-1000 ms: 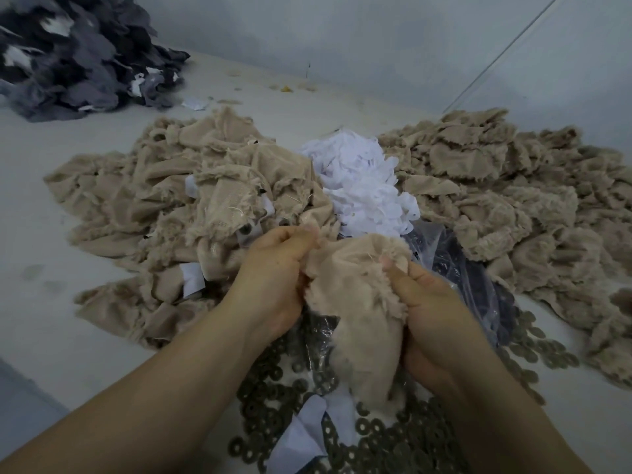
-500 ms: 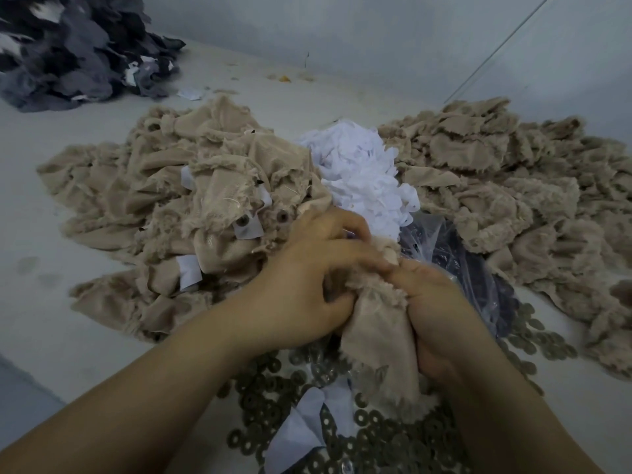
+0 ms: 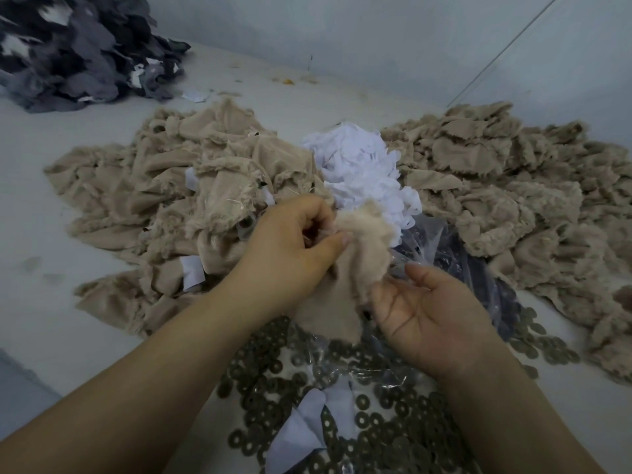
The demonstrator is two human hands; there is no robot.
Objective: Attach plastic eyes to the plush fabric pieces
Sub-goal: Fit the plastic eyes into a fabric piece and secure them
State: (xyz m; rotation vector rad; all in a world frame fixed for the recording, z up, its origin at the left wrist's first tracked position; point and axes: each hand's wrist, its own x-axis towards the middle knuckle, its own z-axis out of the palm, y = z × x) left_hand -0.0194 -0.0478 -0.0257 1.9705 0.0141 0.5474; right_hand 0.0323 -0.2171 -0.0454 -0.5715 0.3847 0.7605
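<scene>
Left hand [image 3: 290, 248] pinches a crumpled, fuzzy beige plush piece [image 3: 345, 268].

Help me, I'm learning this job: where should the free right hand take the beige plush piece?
Take the loose lower flap of the plush piece, coming from the right. The left hand pinches its top, so that flap hangs free beside the open right hand.

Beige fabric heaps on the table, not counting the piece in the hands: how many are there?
2. One beige heap lies on the left, behind the left hand; the other beige heap lies on the right, beyond the white scraps. The frame edge cuts the right one.
</scene>
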